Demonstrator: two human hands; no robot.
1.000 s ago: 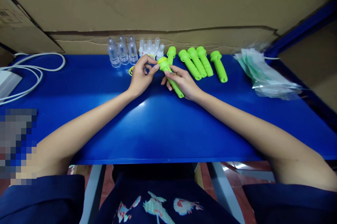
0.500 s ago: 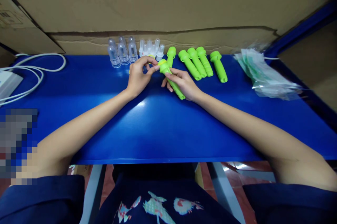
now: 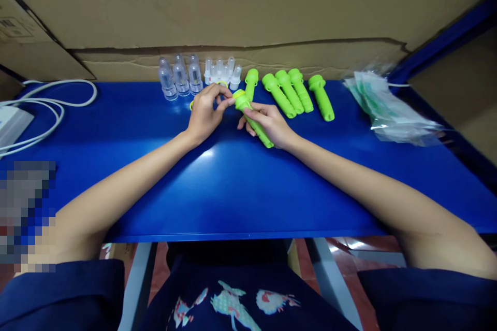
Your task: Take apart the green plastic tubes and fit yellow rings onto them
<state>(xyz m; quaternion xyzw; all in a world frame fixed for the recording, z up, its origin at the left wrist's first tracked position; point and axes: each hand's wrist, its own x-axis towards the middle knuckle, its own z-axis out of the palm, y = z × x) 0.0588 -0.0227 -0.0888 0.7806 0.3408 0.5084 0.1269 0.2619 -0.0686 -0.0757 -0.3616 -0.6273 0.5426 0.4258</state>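
Observation:
My right hand (image 3: pixel 272 125) is closed around a lime-green flashlight body (image 3: pixel 259 128), which tilts with its wide head up and to the left. A yellow ring (image 3: pixel 237 94) sits at the rim of that head. The thumb and fingertips of my left hand (image 3: pixel 207 112) pinch at this ring's left side, so part of it is hidden. Just behind the held piece lies another green flashlight body (image 3: pixel 251 82). Near my left hand, more yellow rings (image 3: pixel 191 105) show partly from behind the fingers.
Clear plastic bulb-like covers (image 3: pixel 180 77) and smaller white-based ones (image 3: pixel 219 73) stand along the cardboard wall (image 3: pixel 240 4). Several green flashlight bodies (image 3: pixel 289 94) lie right of centre. A clear plastic bag (image 3: pixel 384 105) rests far right; white cables (image 3: pixel 58 103) lie left on the blue table (image 3: pixel 233 191).
Almost nothing differs. Both hands keep the same grip on the flashlight body and its yellow ring, with only a tiny shift in my left fingers and the camera view.

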